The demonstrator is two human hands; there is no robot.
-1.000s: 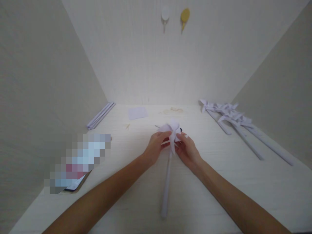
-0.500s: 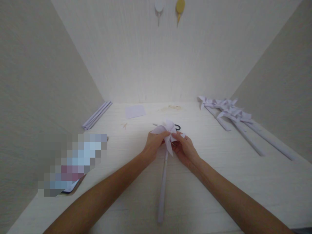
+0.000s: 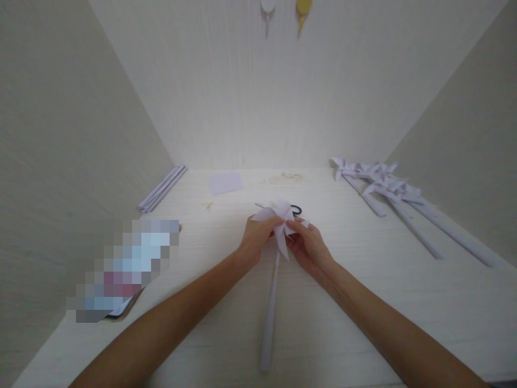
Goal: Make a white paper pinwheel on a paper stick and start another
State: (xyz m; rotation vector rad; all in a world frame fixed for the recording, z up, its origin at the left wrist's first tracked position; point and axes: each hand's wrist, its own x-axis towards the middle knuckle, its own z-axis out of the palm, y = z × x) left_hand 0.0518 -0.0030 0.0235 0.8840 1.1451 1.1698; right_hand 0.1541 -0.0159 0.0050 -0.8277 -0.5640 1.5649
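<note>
One white paper pinwheel sits between the two hands, its folded, pointed blades fanning away from the person, out to both sides and back toward the person, with the middle partly covered by the thumbs. Its long white rolled-paper stick runs from under the blades back toward the person, slimmer up by the hands and wider at the near end. The left hand is nearly closed, pinching the paper with its thumb laid close to the middle of the blades. The right hand pinches from the other side, thumb near the middle and fingers curled in; the thumb tips almost meet, while the fingers behind the paper are mostly hidden. Just beyond the right hand a black loop-shaped handle shows past the blades, and a thin grey pointed piece pokes out beyond the left hand; whether they join cannot be told. Farther beyond the left hand lies a pale rectangular paper sheet, with a bundle of white rolled-paper sticks off to its left. Well to the right of the right hand, several stick-mounted white pinwheels overlap in a heap.
</note>
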